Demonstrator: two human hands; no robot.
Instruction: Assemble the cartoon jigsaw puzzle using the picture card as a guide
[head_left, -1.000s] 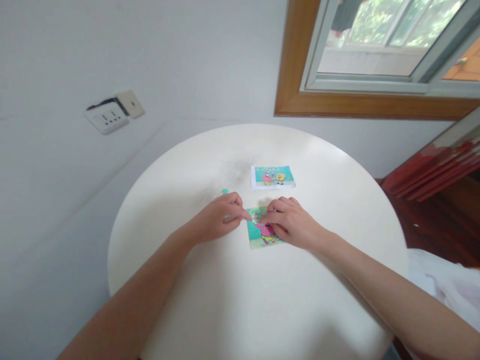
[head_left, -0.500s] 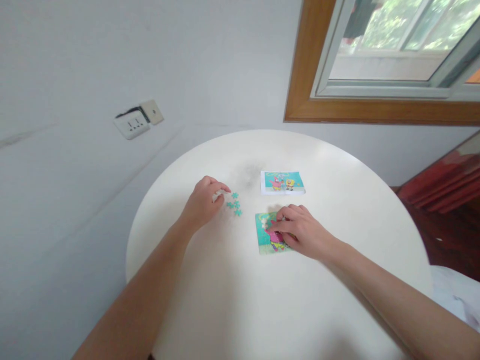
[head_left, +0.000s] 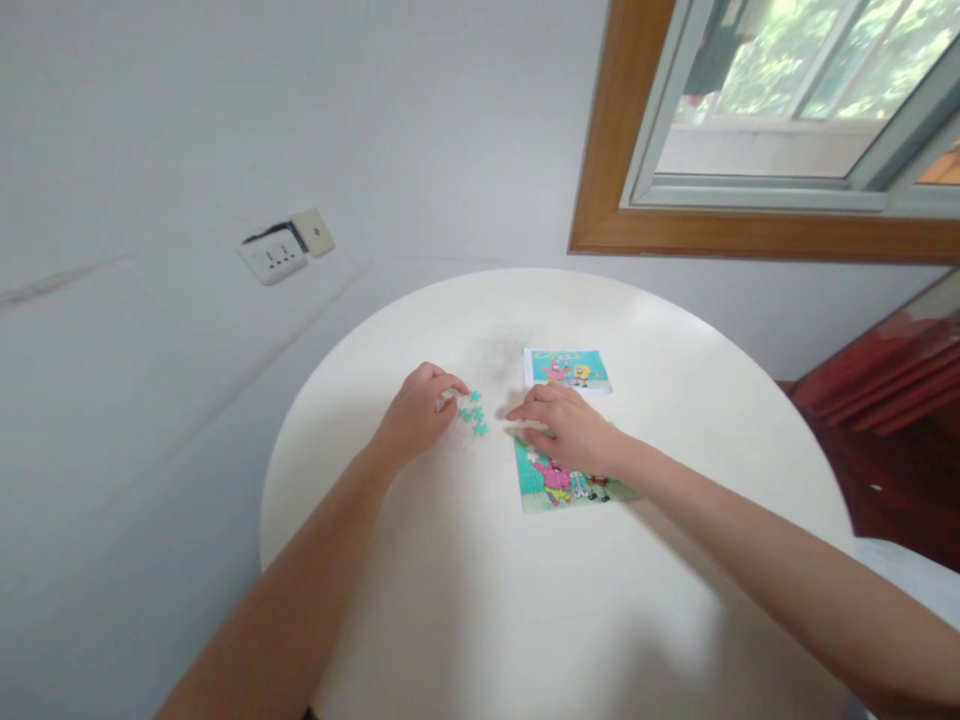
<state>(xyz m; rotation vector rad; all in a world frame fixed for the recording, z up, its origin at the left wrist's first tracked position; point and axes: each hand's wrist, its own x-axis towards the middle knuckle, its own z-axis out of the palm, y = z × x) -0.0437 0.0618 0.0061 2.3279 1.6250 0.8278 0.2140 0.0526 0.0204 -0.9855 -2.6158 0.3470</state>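
My left hand (head_left: 421, 412) rests on the table left of several loose teal jigsaw pieces (head_left: 478, 413). Its index fingertip reaches the topmost piece, while thumb and index stay apart. My right hand (head_left: 568, 426) hovers over the upper edge of a cartoon jigsaw puzzle (head_left: 556, 486), fingers stretched left toward the loose pieces and nothing visible between them. A pink starfish figure shows on the puzzle, with a pale gap near its upper left; the hand and wrist hide the upper right part. Behind the right hand lies a printed picture card (head_left: 581, 370) of the same scene.
Everything lies on a round white table (head_left: 420, 600) pushed near a white wall. Wall sockets (head_left: 274, 256) are at the left, and a wood-framed window (head_left: 592, 235) is at the upper right. Red cloth (head_left: 877, 370) hangs beyond the table's right side.
My right hand has lifted off the puzzle's middle and moved up and left, uncovering more of its lower figures. My left hand stays beside the loose pieces. The view has shifted slightly.
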